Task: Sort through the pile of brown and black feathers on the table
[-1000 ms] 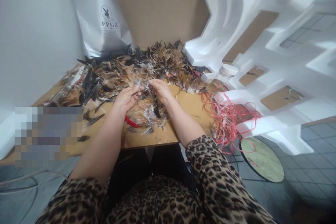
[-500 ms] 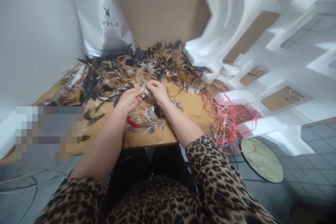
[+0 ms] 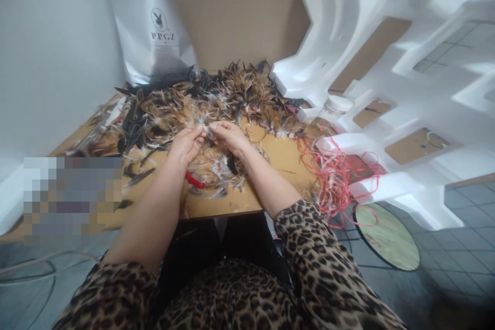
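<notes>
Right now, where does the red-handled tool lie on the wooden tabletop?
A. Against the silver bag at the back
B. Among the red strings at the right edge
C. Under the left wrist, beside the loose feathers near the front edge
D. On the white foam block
C: the red-handled tool shows just below the left hand, beside the loose feathers on the wooden tabletop, well apart from the red strings.

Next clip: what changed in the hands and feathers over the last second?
The left hand and right hand closed together, fingers now pinching a small feather tuft between them. The feather pile, red-handled tool and red strings lie as before.
</notes>
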Demonstrator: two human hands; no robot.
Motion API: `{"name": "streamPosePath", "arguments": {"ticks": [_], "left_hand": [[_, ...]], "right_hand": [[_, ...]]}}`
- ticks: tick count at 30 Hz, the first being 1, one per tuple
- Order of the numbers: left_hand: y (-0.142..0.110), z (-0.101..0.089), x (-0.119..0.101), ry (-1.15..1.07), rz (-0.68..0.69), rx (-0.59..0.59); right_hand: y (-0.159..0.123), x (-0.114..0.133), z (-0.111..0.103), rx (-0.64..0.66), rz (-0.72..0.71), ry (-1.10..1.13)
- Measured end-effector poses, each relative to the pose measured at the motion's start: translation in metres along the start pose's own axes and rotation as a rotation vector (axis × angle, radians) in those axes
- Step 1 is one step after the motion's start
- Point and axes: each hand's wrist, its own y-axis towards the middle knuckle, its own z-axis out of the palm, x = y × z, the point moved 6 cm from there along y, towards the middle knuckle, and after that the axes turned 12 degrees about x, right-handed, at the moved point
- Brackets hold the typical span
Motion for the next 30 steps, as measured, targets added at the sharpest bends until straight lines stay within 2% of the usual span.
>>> {"name": "streamPosePath", "arguments": {"ticks": [8,13,17,21,30], "left_hand": [[0.001,-0.008,-0.007,-0.075,0.096,-0.097],[0.001,-0.003,-0.004,0.042,0.086,-0.047],[0.000,-0.002,-0.001,0.150,0.075,-0.024],[-0.002,0.000,0.001,0.209,0.030,0.008],[-0.005,0.004,0.006,0.256,-0.073,0.048]], "right_hand": [[0.003,-0.008,0.000,-0.050,0.007,-0.011],[0.004,-0.006,0.003,-0.038,-0.063,0.163],[0.004,-0.005,-0.001,-0.113,-0.081,0.163],[0.003,0.001,-0.009,-0.161,-0.124,-0.042],[-0.005,0.034,-0.014,-0.063,-0.231,-0.761]]}}
